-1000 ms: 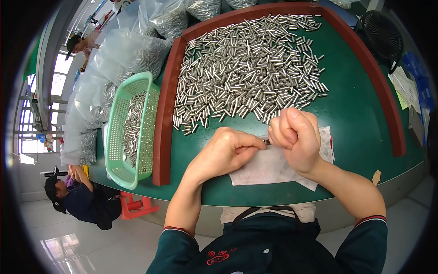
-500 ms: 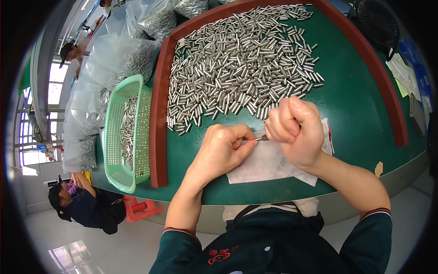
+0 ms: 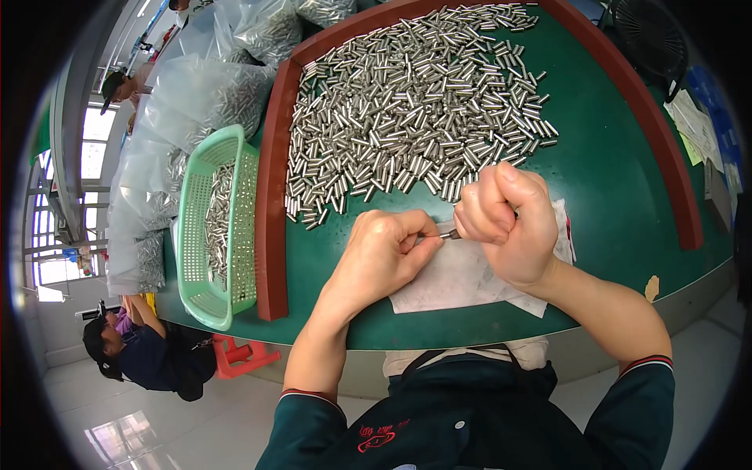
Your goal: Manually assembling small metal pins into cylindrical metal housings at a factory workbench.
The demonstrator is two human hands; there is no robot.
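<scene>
My left hand (image 3: 385, 254) is closed in a pinch, thumb against forefinger, over a pale cloth (image 3: 446, 278) on the green table. What it pinches is mostly hidden by the fingertips. Facing it, my right hand (image 3: 513, 223) is curled in a fist around a thin dark metal tool (image 3: 452, 234). The tool's narrow end points at the left fingertips, and the rest is hidden in the fist. Just beyond both hands spreads a large heap of short shiny metal pins (image 3: 415, 110).
A red-brown rim (image 3: 272, 196) borders the green table (image 3: 603, 149). At left stands a green plastic basket (image 3: 188, 258) with pins in it, beside clear bags (image 3: 196, 102) of pins. A black fan (image 3: 648, 39) is at far right. Two people (image 3: 129, 345) (image 3: 121, 88) are at left.
Almost nothing differs. Both hands keep the same grip and place, and the view has shifted very slightly.
</scene>
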